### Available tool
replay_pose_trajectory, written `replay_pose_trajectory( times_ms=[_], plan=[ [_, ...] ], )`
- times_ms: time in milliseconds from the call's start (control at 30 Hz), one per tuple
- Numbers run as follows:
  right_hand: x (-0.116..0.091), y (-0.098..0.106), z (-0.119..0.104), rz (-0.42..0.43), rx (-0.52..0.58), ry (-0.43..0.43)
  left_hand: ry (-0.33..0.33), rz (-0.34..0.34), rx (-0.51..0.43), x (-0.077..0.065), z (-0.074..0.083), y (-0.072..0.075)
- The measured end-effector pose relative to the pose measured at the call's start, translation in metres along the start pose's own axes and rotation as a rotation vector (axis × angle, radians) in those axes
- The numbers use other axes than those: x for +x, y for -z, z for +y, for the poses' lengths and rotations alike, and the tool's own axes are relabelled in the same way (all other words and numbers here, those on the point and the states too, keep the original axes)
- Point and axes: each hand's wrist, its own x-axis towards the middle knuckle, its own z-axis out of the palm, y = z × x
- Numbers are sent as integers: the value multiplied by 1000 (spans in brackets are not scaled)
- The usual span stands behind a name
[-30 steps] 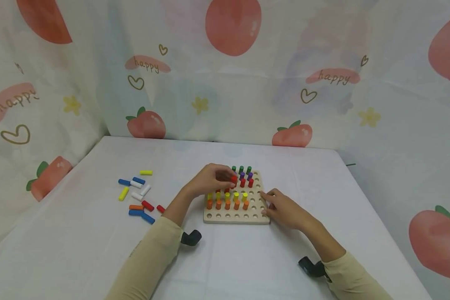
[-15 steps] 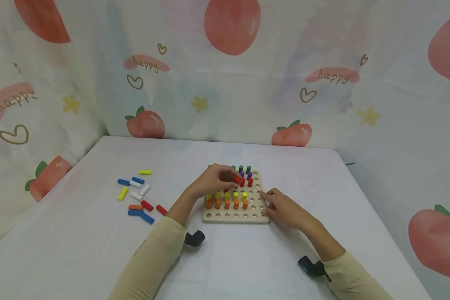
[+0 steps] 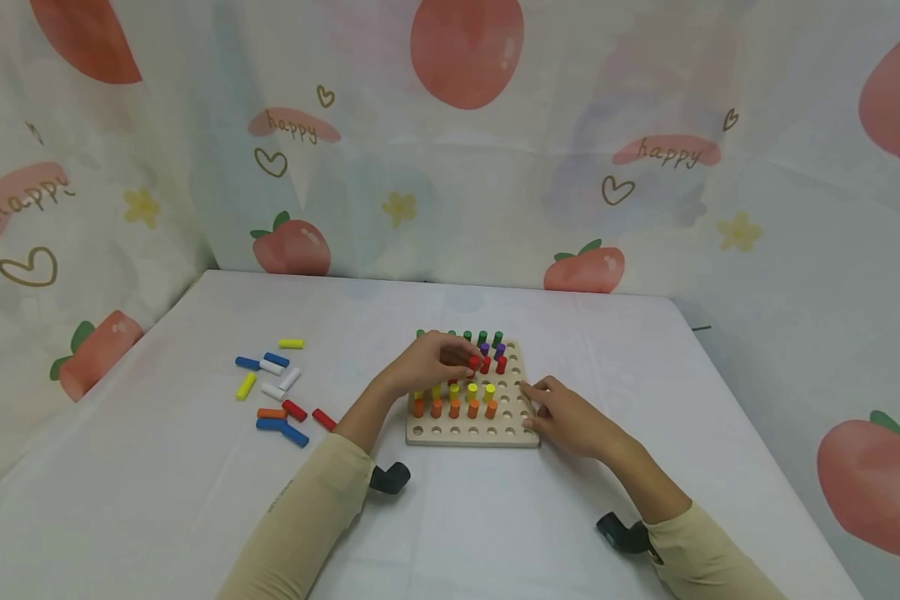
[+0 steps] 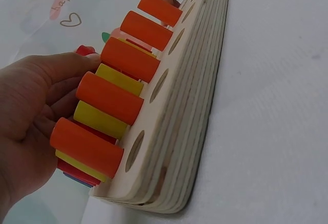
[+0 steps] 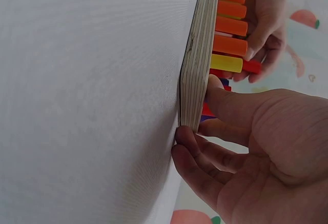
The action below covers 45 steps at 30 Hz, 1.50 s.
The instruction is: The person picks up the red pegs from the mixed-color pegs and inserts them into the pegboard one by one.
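Note:
In the head view a wooden pegboard lies on the table, with rows of round holes and standing pegs. My left hand reaches over its left side and pinches a red peg between thumb and fingers, just left of two standing red pegs. The hand hides part of the middle rows. My right hand holds the board's right edge; in the right wrist view its thumb lies on top and the other fingers sit at the side and underside. Orange pegs and yellow pegs stand nearest the front.
Loose pegs in blue, white, yellow, red and orange lie left of the board, among them a yellow peg and a blue peg. Green pegs and purple pegs stand at the board's back. A printed curtain hangs behind the table.
My left hand has shifted slightly to the right over the board, and the pinched red peg sits a little lower. The right hand stays at the board's edge.

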Motion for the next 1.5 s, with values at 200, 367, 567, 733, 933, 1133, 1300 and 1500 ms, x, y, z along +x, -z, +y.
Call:
replay_pose_trajectory(
  times_ms=[200, 367, 567, 733, 933, 1133, 1300, 1500],
  plan=[
    [0, 0, 0, 1, 4, 2, 25, 4, 38, 0, 0, -1],
    [-1, 0, 0, 2, 9, 4, -6, -22, 54, -1, -1, 0],
    [-1, 0, -1, 7, 7, 10, -32, -38, 70, -2, -2, 0],
    [0, 0, -1, 4, 5, 1, -38, -35, 82, -2, -1, 1],
    [0, 0, -1, 4, 4, -9, -52, -30, 92, -3, -1, 0],
    [1, -1, 0, 4, 7, -11, -56, -30, 94, -2, -4, -1],
    [1, -1, 0, 4, 7, -4, -51, -25, 101, -2, -4, -1],
    [0, 0, -1, 5, 5, 6, -59, -25, 98, -2, -3, -1]
  ],
)
